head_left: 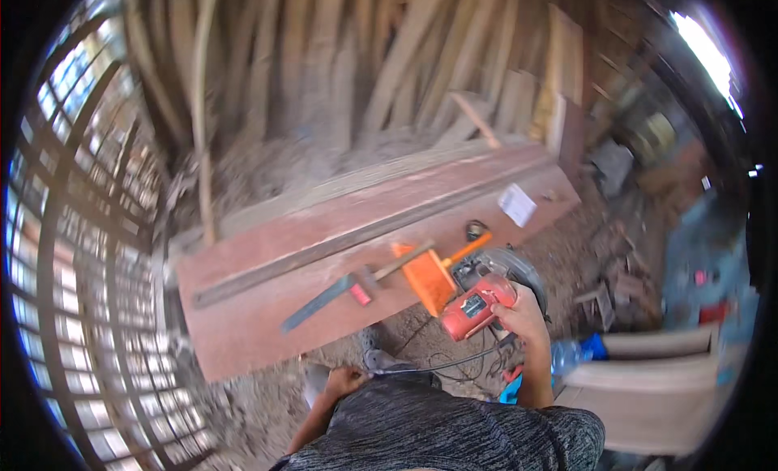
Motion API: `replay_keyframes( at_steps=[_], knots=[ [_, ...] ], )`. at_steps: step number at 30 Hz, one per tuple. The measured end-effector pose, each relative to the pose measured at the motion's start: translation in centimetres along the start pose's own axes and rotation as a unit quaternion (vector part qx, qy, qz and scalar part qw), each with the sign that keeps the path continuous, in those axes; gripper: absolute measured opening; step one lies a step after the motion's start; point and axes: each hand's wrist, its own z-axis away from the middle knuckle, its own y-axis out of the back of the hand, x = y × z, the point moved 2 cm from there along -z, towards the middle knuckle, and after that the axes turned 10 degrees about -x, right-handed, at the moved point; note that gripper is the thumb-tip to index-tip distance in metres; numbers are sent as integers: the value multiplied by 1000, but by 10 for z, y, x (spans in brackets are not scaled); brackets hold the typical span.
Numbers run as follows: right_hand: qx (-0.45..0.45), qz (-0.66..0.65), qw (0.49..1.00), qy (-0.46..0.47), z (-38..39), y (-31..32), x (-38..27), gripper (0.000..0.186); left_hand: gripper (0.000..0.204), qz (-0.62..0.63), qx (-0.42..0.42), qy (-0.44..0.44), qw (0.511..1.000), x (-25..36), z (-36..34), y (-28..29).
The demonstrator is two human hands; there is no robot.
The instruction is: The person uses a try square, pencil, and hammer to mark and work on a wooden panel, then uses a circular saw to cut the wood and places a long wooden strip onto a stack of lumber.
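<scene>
My right hand (519,311) grips a red circular saw (480,306) by its body, at the right part of the near edge of a long reddish-brown board (267,309). From the saw a dark power cord (438,366) runs left to my left hand (347,380), whose fingers are closed on it in front of my body. Left of the saw lies an orange plastic piece (425,278) with a bar-like handle. Beside that are a wooden-handled tool (405,259), a small red object (359,294) and a flat dark blade (318,304).
A long narrow wood strip (356,240) lies along the board. White paper (516,204) and a small round dark object (476,230) rest on its right part. Planks (324,66) lean behind; a lattice wall (73,268) stands left. A water bottle (571,353) is at right.
</scene>
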Motion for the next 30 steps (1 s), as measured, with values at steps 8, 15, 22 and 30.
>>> replay_keyframes(
  at_steps=[8, 15, 22, 30],
  knots=[
    [343, -156, 909, -180, 242, -15, 77, 24, 56, -148, -80, 20, 985, 14, 7, -20],
    [426, -232, 808, -334, 408, -56, 102, 13, 58, -157, -309, -23, 938, 18, 24, -89],
    [511, -259, 763, -300, 480, -54, 147, 30, 67, -319, -343, -50, 882, 17, -43, -149],
    [515, -259, 716, -394, 498, 11, 263, 33, 37, -369, -81, -182, 908, 93, -141, -204]
  ],
)
